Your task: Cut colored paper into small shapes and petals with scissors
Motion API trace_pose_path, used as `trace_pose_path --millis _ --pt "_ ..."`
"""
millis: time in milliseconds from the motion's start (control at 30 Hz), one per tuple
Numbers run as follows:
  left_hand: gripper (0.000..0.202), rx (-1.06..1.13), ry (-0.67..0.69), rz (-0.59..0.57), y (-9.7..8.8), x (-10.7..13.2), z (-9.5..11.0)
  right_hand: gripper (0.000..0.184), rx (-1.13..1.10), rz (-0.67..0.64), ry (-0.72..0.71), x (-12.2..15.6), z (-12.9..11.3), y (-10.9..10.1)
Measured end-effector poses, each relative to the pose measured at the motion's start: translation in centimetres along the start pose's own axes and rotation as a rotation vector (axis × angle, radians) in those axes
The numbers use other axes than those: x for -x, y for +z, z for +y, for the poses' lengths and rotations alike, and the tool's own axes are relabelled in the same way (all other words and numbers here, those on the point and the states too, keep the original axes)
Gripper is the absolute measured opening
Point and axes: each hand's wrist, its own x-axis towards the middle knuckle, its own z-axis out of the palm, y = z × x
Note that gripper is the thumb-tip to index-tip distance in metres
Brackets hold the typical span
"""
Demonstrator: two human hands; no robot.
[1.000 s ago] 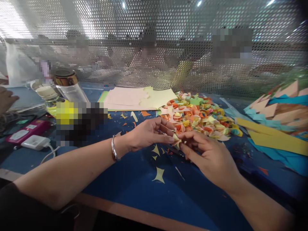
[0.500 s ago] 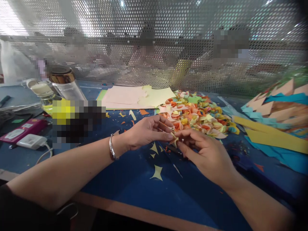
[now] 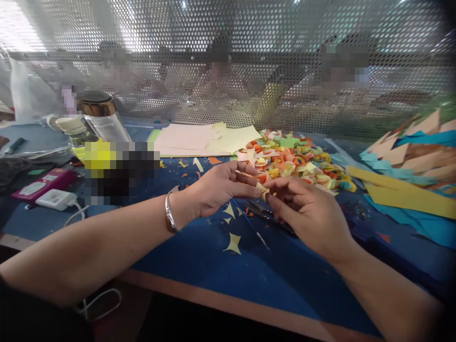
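Note:
A small pale yellow paper piece (image 3: 262, 190) is pinched at the fingertips of both hands, over the blue tabletop. My left hand (image 3: 223, 187), with a silver bangle at its wrist, grips it from the left. My right hand (image 3: 306, 209) holds its other side between thumb and fingers. Part of the piece is hidden by the fingers. Just behind the hands lies a heap of folded, multicoloured paper pieces (image 3: 295, 164). Below them on the table are pale yellow four-pointed scraps (image 3: 234, 243) and a thin blue stick with a pale tip (image 3: 261, 237).
Stacked paper sheets (image 3: 188, 140) lie at the back. On the left stand a lidded bottle (image 3: 105, 118), a magenta box (image 3: 44, 184) and a white charger (image 3: 57, 199) with its cable. Folded coloured paper strips (image 3: 409, 192) cover the right. A perforated metal screen (image 3: 249, 28) rises behind.
The view has shifted slightly. Both hands keep the yellow paper between them, and the piece looks turned a little, more curled at the fingertips.

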Motion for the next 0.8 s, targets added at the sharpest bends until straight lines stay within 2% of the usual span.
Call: trace_pose_path --millis 100,233,433,600,800 --pt "0.036 0.025 -0.041 0.013 -0.2 0.5 -0.3 0.015 0.000 -0.029 -0.019 0.0 -0.1 0.2" --pt "0.040 -0.005 0.013 0.065 -0.3 0.8 -1.0 0.015 -0.005 -0.079 -0.036 0.1 0.1 0.5" --pt "0.029 -0.037 0.045 0.103 0.1 0.9 -1.5 0.016 0.040 -0.071 -0.039 0.0 0.1 0.4" --pt "0.021 -0.217 0.178 0.127 0.1 0.9 -1.8 0.015 0.067 -0.048 -0.034 0.0 -0.1 0.4" --pt "0.006 -0.386 0.226 0.122 -0.3 1.0 -1.9 0.015 0.067 -0.031 -0.046 0.0 -0.2 0.5"
